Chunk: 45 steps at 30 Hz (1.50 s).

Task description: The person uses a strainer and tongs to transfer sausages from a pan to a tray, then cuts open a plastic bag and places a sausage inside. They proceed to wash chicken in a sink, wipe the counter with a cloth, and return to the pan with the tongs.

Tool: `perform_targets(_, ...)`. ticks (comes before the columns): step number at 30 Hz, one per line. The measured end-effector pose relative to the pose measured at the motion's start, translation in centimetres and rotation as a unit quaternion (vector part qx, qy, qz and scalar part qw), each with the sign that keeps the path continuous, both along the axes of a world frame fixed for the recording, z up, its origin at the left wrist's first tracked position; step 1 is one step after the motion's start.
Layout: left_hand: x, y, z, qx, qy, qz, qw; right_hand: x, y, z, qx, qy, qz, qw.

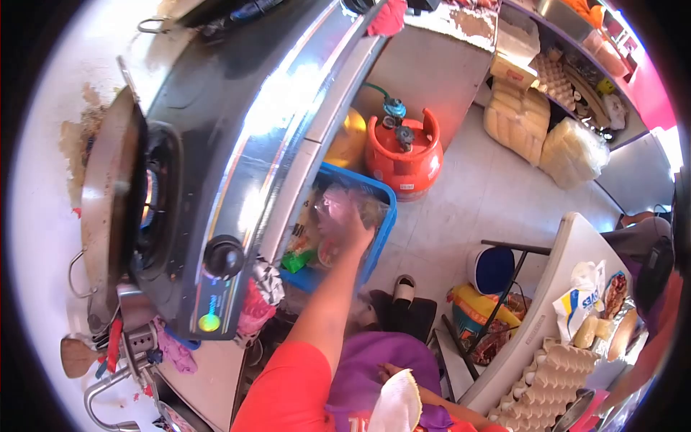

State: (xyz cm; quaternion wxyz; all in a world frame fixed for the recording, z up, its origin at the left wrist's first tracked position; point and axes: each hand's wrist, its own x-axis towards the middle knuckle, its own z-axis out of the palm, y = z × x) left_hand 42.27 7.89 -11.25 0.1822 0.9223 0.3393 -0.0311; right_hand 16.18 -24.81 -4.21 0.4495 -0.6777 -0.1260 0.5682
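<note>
My left hand [356, 227] reaches down into a blue plastic basket [393, 216] below the stove counter. Its fingers are closed on a thin, clear plastic bag [337, 204], though part of them is hidden. A green packet [297, 260] and other packets lie in the basket around it. My right hand [389, 371] is held low against my purple apron [360, 353]. Its fingers are curled, and a white cloth-like piece [396, 403] covers part of it, so what it holds cannot be seen.
A black stove [237, 173] with a lit burner and a large pan [108, 201] is at left. A red gas cylinder [407, 160] stands behind the basket. At right, a white table [529, 309] carries egg trays [547, 371] and food packets.
</note>
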Motion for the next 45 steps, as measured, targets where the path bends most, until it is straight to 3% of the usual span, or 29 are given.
perform_targets(2, 0.2, 0.9, 0.3, -0.050, 0.083, -0.031, 0.995, -1.3, 0.1, -0.1, 0.001, -0.007, -0.034, 0.999)
perform_targets(5, -2.1, 4.6, -2.5, -0.118, -0.128, 0.107, 0.979, 0.4, 1.4, 1.8, -0.080, 0.086, -0.039, 0.992)
perform_targets(7, -4.4, 7.7, -2.0, -0.020, -0.149, 0.182, 0.972, 0.2, 1.8, 1.8, -0.082, 0.048, -0.047, 0.994)
perform_targets(8, -6.4, 10.4, -4.1, -0.041, -0.177, 0.238, 0.954, -0.1, 2.0, 1.3, -0.078, 0.027, -0.036, 0.996)
perform_targets(9, -8.6, 13.0, -6.0, -0.060, -0.204, 0.293, 0.932, -0.3, 2.2, 1.0, -0.073, 0.006, -0.025, 0.997)
perform_targets(11, -11.7, 16.5, -6.1, -0.314, -0.311, 0.410, 0.798, -0.1, 2.7, 1.1, -0.094, 0.012, -0.022, 0.995)
perform_targets(12, -9.1, 13.1, -1.1, -0.312, -0.414, 0.419, 0.745, -0.7, 2.7, 0.3, -0.095, 0.021, -0.030, 0.995)
perform_targets(15, -9.9, 12.6, -1.4, -0.050, -0.279, 0.244, 0.927, -1.9, 2.7, -1.2, -0.110, 0.067, -0.047, 0.991)
perform_targets(18, -4.4, 5.3, 8.5, 0.066, -0.285, 0.027, 0.956, -0.1, 4.0, 0.3, -0.128, 0.040, -0.008, 0.991)
perform_targets(19, -2.7, 4.5, 9.2, 0.137, -0.309, -0.139, 0.931, 0.7, 4.4, 1.2, -0.134, 0.017, 0.013, 0.991)
perform_targets(20, -1.4, 2.9, 9.2, 0.042, -0.299, -0.209, 0.930, 0.8, 4.5, 1.7, -0.133, 0.029, -0.009, 0.991)
perform_targets(21, -0.3, 1.5, 7.8, -0.036, -0.205, -0.227, 0.951, 0.9, 4.7, 2.1, -0.132, 0.041, -0.032, 0.990)
perform_targets(22, 0.5, 0.6, 5.4, -0.114, -0.109, -0.243, 0.957, 1.0, 4.8, 2.0, -0.131, 0.052, -0.055, 0.988)
perform_targets(24, 3.3, 1.5, -5.2, -0.174, 0.041, -0.124, 0.976, -0.1, 4.0, 0.7, -0.123, 0.091, -0.059, 0.986)
perform_targets(26, 6.2, 2.0, -7.2, -0.154, 0.128, -0.060, 0.978, -0.2, 3.4, -0.3, -0.118, 0.121, -0.071, 0.983)
perform_targets(34, 8.7, 1.9, -1.8, -0.129, 0.210, -0.025, 0.969, 0.5, 3.5, -1.2, -0.122, 0.152, -0.117, 0.974)
perform_targets(35, 8.7, 1.9, -2.5, -0.133, 0.206, -0.020, 0.969, 0.6, 3.6, -1.3, -0.121, 0.152, -0.121, 0.974)
perform_targets(37, 7.4, 4.0, -12.8, -0.076, 0.193, 0.016, 0.978, 0.6, 3.8, -1.5, -0.119, 0.155, -0.128, 0.972)
perform_targets(39, 7.4, 2.6, -7.6, -0.062, 0.157, 0.009, 0.986, 0.7, 3.9, -1.7, -0.118, 0.157, -0.136, 0.971)
perform_targets(42, 7.2, 2.7, -6.2, -0.088, 0.136, -0.098, 0.982, 0.4, 4.1, -1.9, -0.116, 0.163, -0.148, 0.969)
perform_targets(45, 7.5, 1.9, -2.2, -0.108, 0.132, -0.093, 0.981, 0.1, 4.4, -2.4, -0.116, 0.172, -0.156, 0.966)
